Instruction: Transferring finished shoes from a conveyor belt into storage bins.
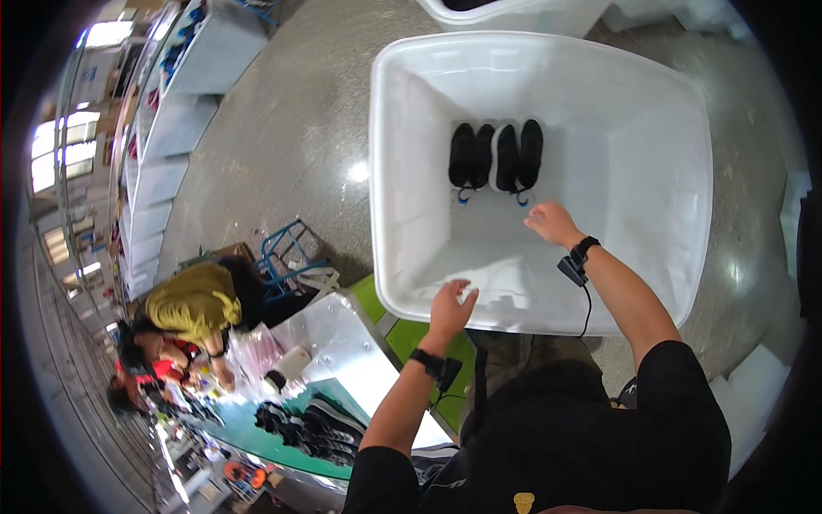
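Reaching into the big white tub [676, 120], your right hand [554, 224] hangs over its floor with the fingers loosely spread and nothing in them, just short of the four black shoes [497, 156]. Those shoes lie side by side, soles up, on the tub's floor against its far wall, and small blue tags [463, 196] show at the ends nearest your hand. Your left hand [451, 308] sits at the tub's near rim, fingers open and slightly curled over the edge (whether they press on the plastic or only hover above it cannot be told), and it holds nothing either. Each wrist carries a black band with a small black unit, and a thin cable runs down from the right one. Just beside the tub's near left corner lies a green-topped table [402, 338] with a pale sheet over part of it. Farther from the tub along that table sits a row of dark shoes [308, 426], and beyond them a person in a yellow top [193, 300] bends over the table. Well apart from the tub's left side stand white shelves [171, 111].
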`<state>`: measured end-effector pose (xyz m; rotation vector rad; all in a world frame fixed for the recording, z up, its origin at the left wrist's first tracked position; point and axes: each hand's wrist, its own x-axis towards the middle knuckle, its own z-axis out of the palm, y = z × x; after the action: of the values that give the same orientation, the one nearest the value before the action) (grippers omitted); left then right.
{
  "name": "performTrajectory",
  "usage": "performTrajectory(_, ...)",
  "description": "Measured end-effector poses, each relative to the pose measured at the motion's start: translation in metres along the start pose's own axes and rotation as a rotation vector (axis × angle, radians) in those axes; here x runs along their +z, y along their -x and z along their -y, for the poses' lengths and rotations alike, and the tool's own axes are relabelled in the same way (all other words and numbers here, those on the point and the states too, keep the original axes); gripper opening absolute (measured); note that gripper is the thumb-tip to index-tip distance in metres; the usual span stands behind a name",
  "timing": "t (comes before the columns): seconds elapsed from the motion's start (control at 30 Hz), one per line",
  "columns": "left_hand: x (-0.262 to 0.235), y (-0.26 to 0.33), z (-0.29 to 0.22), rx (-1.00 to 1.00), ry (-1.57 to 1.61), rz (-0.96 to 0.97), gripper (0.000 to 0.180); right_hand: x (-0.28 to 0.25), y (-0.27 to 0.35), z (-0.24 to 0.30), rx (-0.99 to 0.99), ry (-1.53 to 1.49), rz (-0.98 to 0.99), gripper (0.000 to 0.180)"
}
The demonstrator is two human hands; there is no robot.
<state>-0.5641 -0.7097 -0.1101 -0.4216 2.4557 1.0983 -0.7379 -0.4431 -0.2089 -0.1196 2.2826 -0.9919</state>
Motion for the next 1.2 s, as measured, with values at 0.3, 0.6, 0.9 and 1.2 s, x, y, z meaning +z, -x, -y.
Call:
performTrajectory(0.3, -0.018, 0.244, 0.039, -0.330, 0.457, -0.249, 0.036, 0.071, 0.053, 0.056, -0.275, 0.051, 0.228, 0.029)
performTrajectory(0.6, 0.029, 0.492, 0.086, -0.662, 0.423, -0.656, 0.041, 0.191, 0.136, 0.228, -0.548, 0.223, 0.611, 0.023)
performTrajectory(0.9, 0.111, 0.620, 0.100, -1.050, 0.388, -1.220, 0.031, 0.367, 0.279, 0.404, -1.006, 0.591, 0.962, 0.026)
performTrajectory(1.2, 0.128, 0.625, 0.094, -1.229, 0.544, -1.141, 0.056, 0.511, 0.354, 0.509, -1.383, 0.696, 1.128, 0.024)
